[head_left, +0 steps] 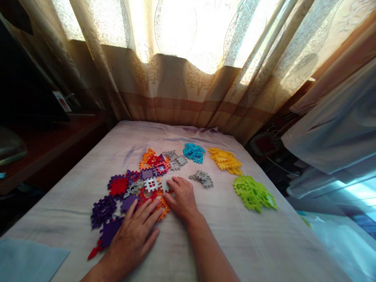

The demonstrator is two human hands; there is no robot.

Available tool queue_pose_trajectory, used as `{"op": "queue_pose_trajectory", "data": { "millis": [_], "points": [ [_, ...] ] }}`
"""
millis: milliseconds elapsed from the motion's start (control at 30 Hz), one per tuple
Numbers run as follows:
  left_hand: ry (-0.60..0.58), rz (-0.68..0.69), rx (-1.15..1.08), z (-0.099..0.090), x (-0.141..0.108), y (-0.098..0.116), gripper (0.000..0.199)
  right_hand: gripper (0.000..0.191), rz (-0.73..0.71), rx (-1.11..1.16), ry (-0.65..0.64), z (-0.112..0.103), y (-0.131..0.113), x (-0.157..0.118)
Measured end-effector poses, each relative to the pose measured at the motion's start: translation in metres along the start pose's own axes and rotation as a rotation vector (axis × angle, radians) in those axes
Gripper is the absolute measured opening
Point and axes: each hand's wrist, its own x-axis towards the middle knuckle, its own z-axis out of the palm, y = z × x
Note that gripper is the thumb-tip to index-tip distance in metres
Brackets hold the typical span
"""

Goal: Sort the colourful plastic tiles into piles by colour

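Flat notched plastic pieces lie on a pale sheet. My left hand (133, 235) rests with fingers spread over purple (111, 231), red and orange pieces (163, 207) of a mixed pile. At the pile's right edge, my right hand (182, 196) has its fingertips on a grey piece (165, 185); its fingers are curled and partly hidden. Beside them is a white window piece (151, 184). A small grey group (202, 178) lies just beyond my right hand. Further off are a blue pile (194, 152), a yellow pile (225, 160) and a green pile (253, 192).
A light blue sheet (31, 260) lies at the near left corner. Patterned curtains (182, 86) hang behind the far edge. A dark screen (26, 78) stands on a brown shelf (58, 147) at left. Cloths (337, 117) hang at right.
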Motion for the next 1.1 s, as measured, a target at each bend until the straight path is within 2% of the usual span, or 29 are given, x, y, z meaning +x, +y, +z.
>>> {"op": "queue_pose_trajectory", "data": {
  "millis": [100, 300, 467, 567, 733, 867, 1100],
  "points": [
    [-0.007, -0.004, -0.001, 0.001, -0.001, 0.0, 0.049, 0.027, 0.027, 0.052, 0.024, -0.002, 0.001, 0.002],
    [0.0, 0.012, 0.035, 0.002, 0.0, 0.0, 0.05, 0.03, 0.039, 0.082, 0.1, -0.005, 0.003, 0.004],
    [-0.014, 0.002, 0.015, 0.0, 0.0, 0.0, 0.05, 0.02, 0.032, 0.072, 0.113, -0.006, 0.005, 0.004],
    [-0.016, -0.007, 0.002, 0.0, -0.001, 0.0, 0.05, 0.022, 0.047, 0.037, 0.226, -0.01, 0.014, 0.005],
    [-0.034, -0.025, -0.028, 0.001, -0.001, 0.0, 0.052, 0.022, 0.224, -0.092, 0.39, -0.022, 0.044, 0.004],
    [-0.02, -0.011, -0.018, 0.001, -0.002, 0.0, 0.052, 0.019, 0.28, -0.137, 0.412, -0.025, 0.058, 0.001],
    [-0.042, -0.022, -0.03, 0.001, -0.001, -0.001, 0.053, 0.021, 0.289, -0.166, 0.391, -0.02, 0.06, 0.001]
  ]
}}
